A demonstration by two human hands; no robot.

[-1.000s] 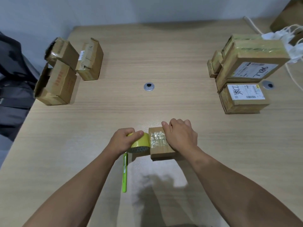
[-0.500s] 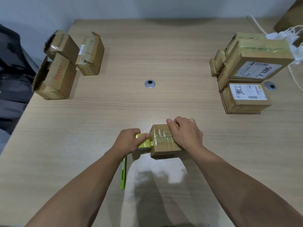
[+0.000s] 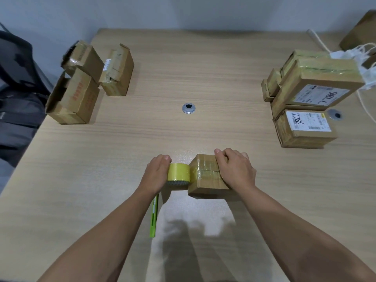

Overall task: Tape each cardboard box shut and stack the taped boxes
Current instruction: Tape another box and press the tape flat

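My right hand [image 3: 236, 169] grips the box [image 3: 205, 177] on the near tabletop [image 3: 183, 68] so it cannot slide. My left hand [image 3: 156, 176] holds the tape roll [image 3: 179, 173] against its left side, to lay tape over the seam.

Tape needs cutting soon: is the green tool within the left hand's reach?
Probably yes, once freed: the left hand grips the tape roll, while the green tool lies on the table just below its wrist.
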